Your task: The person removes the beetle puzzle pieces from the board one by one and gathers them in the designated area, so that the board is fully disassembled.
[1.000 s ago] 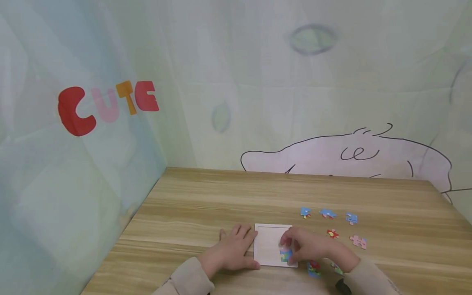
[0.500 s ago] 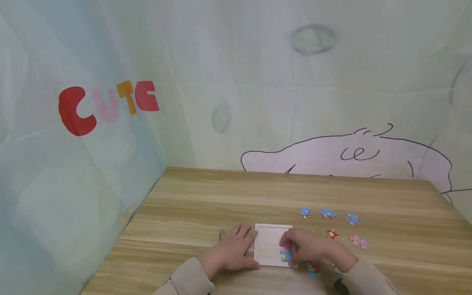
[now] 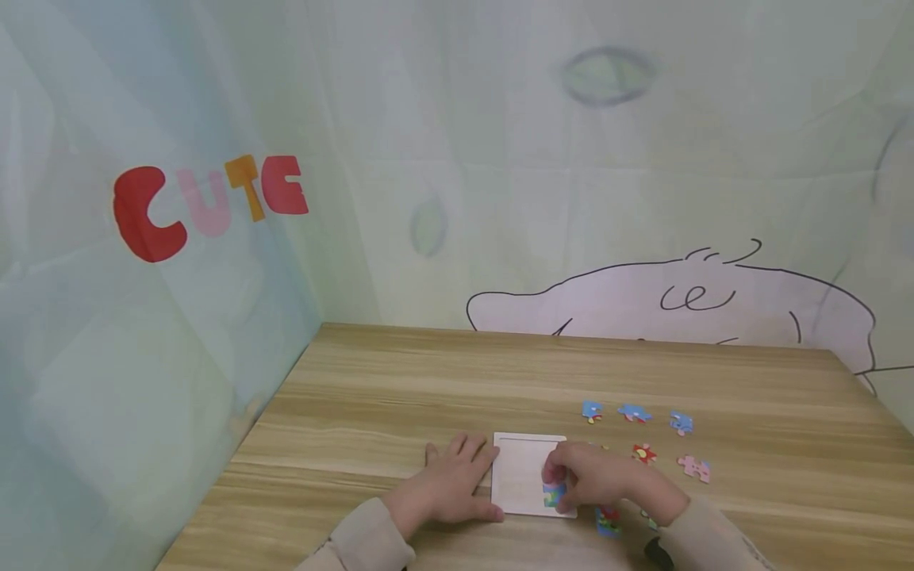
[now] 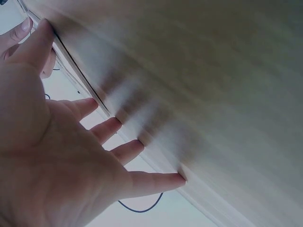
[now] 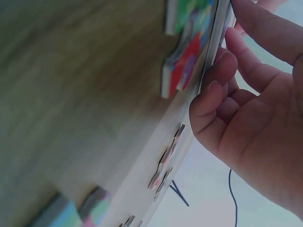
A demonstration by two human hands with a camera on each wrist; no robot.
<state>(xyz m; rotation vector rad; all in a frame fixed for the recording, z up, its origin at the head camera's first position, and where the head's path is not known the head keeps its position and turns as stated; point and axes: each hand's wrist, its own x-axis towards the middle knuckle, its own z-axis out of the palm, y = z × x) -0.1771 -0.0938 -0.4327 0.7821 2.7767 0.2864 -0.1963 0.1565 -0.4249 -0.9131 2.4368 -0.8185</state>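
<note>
A white square puzzle tray (image 3: 520,476) lies on the table. In its lower right corner sits a blue, green and pink jigsaw puzzle piece (image 3: 553,495). My right hand (image 3: 596,476) pinches this piece, thumb at its lower right and index finger at its top edge. In the right wrist view the other fingers (image 5: 208,101) are curled beside the tray's edge. My left hand (image 3: 450,484) lies with spread, straight fingers along the tray's left side, its thumb at the lower left corner. The left wrist view shows that palm (image 4: 61,165) and its fingertips on the tabletop.
Blue puzzle pieces (image 3: 634,413) lie in a row behind the right hand. A red and yellow piece (image 3: 644,453) and a pink piece (image 3: 694,468) lie to its right. Nearer the front is a red and green piece (image 3: 608,523), with another partly under the wrist.
The puzzle piece has shifted very slightly in the tray's corner under the right fingers, and the right wrist has moved a little left. The left hand stays put.
</note>
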